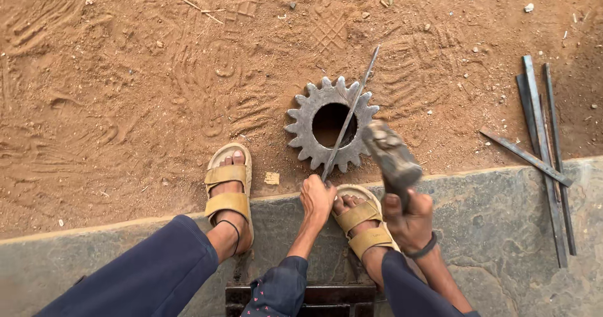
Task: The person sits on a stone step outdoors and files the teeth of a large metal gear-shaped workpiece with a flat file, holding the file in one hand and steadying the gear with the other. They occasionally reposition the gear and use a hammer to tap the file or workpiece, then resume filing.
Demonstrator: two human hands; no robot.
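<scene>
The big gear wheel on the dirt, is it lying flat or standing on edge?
Lying flat. The gear wheel shows its full toothed ring and open centre hole face-up on the ground.

Open-air metalworking spot on bare ground

Reddish packed dirt [125, 72] stamped with shoe and tyre prints meets a rough stone slab [502, 229] used as a seat. A heavy toothed gear [301, 125] lies in the dust, and loose flat metal strips [543, 154] are scattered across the slab's edge, as in a roadside smithy.
</scene>
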